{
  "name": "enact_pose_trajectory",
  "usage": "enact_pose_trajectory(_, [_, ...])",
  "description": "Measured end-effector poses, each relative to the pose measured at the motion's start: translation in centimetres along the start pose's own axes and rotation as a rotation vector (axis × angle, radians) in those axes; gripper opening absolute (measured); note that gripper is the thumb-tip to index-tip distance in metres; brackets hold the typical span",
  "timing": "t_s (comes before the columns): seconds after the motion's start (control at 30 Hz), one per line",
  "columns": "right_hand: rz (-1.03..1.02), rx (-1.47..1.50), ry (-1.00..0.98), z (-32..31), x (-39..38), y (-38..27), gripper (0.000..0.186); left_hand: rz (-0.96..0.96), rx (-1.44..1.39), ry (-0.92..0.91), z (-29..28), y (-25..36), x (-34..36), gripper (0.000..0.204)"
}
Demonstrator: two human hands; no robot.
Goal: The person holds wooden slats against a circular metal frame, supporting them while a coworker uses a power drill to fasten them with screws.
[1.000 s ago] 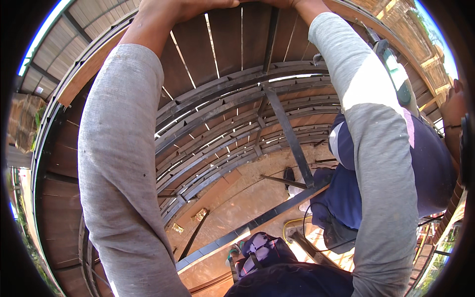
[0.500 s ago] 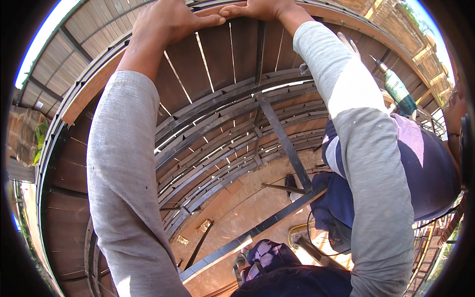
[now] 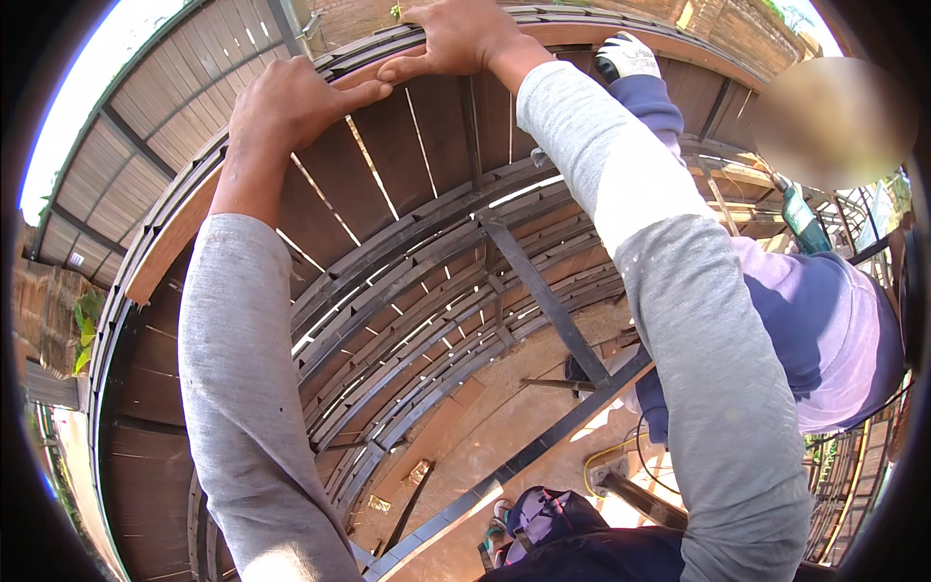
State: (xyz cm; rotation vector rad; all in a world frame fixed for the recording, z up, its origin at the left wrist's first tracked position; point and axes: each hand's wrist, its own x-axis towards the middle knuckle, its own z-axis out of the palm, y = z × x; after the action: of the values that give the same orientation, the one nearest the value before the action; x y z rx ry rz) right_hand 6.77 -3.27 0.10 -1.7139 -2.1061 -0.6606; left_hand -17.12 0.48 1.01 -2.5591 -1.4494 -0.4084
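My left hand [image 3: 291, 105] grips a long curved wooden strip [image 3: 170, 247] along the metal rim [image 3: 145, 223] at the top of the view. Just right of it my right hand [image 3: 456, 39] holds the same strip, its thumb almost meeting my left one. At the right a co-worker's gloved hand [image 3: 628, 60] rests on the rim. A green power tool [image 3: 803, 221] is beside that person's body [image 3: 824, 330], below the rim.
Curved metal tiers [image 3: 427, 252] with brown boards run below me, crossed by a diagonal beam [image 3: 543, 291] and a long dark bar [image 3: 524, 456]. A hose [image 3: 601, 461] and a cable lie lower right. A slatted roof [image 3: 184, 68] and brick wall appear beyond the rim.
In the view, my hands have shifted left and down, still on the strip. The co-worker's gloved hand now shows on the rim, and the green tool sits lower and further right.
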Motion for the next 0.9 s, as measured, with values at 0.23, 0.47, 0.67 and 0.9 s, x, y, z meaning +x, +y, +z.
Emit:
enact_pose_trajectory(0.23, [0.037,-0.005,-0.043,2.2,0.9,-0.5,0.11,-0.046,-0.026,-0.046,-0.4,-0.2,-0.5,0.107])
enact_pose_trajectory(0.47, [0.056,-0.034,-0.093,1.4,0.5,0.0,0.11,0.025,0.011,0.076,0.1,0.3,-0.4,0.103])
enact_pose_trajectory(0.67, [0.054,-0.022,-0.114,1.2,0.5,-0.2,0.111,-0.007,0.023,-0.007,-0.6,0.7,-0.5,0.108])
enact_pose_trajectory(0.9, [0.064,-0.026,-0.128,1.4,0.6,-0.1,0.113,-0.021,0.054,-0.013,-0.2,0.5,0.0,0.115])
